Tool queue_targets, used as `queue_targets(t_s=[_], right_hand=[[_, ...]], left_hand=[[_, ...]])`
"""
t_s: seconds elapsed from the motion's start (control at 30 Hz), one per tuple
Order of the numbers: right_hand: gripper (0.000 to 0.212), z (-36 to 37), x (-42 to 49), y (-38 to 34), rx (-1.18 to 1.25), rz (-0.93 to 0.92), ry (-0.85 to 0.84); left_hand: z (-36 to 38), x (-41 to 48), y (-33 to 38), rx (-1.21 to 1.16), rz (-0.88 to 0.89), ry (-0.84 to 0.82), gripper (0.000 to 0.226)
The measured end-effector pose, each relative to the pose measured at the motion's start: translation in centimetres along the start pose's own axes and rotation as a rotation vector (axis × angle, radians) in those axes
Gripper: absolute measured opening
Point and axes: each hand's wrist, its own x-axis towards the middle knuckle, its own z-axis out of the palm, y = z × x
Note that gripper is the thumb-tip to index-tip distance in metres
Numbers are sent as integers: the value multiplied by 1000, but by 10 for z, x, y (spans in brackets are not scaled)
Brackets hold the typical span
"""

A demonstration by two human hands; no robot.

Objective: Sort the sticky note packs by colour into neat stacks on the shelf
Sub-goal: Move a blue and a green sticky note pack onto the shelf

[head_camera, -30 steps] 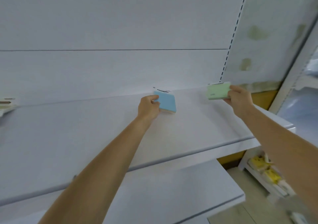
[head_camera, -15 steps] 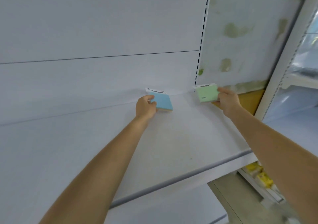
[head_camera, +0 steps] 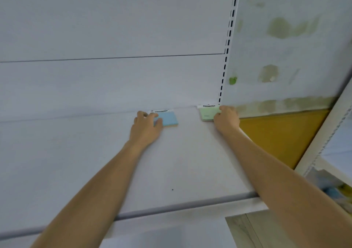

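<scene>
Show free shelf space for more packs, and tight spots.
Bare shelf left of the left hand, between the blue pack and green pack, and along the front edge. Crowded only at the back right corner, where the right hand holds the green pack.

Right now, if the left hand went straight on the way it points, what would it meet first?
The back panel: the left hand grips the blue pack, whose far edge looks almost against it, though depth is unclear.

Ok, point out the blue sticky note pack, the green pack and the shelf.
blue sticky note pack (head_camera: 169, 119), head view, middle of its blue top face
green pack (head_camera: 206, 113), head view, uncovered part of its green top face
shelf (head_camera: 181, 162), head view, bare white board in front of the packs
</scene>
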Motion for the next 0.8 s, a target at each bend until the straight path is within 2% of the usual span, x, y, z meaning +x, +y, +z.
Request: queue_targets(t_s=[0.13, 0.27, 0.5, 0.6, 0.7, 0.8], right_hand=[[42, -1, -5, -2, -100, -152, -59], [44, -2, -10, -1, -170, -170, -167], [45, -4, -14, 0, -166, -171, -168], [45, -2, -14, 0, -224, -196, -111], [44, -3, -17, -5, -167, -286, -22], [42, 0, -24, -22, -200, -464, -60]], left_hand=[[-4, -5, -2, 91, 60, -52, 39], [-4, -4, -1, 147, 81, -52, 37], [-3, -2, -2, 104, 76, -54, 36], [-2, -4, -3, 98, 70, -58, 37], [-6, -5, -3, 135, 85, -48, 41], [-27, -5, -10, 247, 127, -18, 44]])
